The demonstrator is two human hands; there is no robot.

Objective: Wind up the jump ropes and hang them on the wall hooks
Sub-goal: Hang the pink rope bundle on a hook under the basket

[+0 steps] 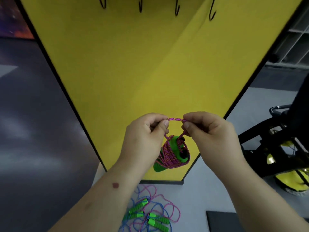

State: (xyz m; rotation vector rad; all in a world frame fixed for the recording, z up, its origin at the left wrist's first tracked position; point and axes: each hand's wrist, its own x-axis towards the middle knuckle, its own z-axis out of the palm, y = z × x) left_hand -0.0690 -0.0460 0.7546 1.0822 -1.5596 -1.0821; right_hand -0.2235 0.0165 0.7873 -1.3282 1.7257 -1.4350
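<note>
Head view: the left hand [143, 138] and the right hand [209, 133] each pinched 1 end of a short pink braided rope loop [176, 119]; the wound pink rope bundle with green foam handles [172, 154] hung just below both grips. 4 black wall hooks [177, 7] sat high above on the yellow panel [125, 64], the loop lying crosswise.

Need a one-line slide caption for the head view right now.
Both hands, left hand and right hand, pinch a loop of the wound purple rope below four empty wall hooks.

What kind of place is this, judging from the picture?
Probably a gym or play room: a yellow wall panel with black hooks, loose jump ropes on the grey floor, and what looks like exercise equipment at right.
</note>
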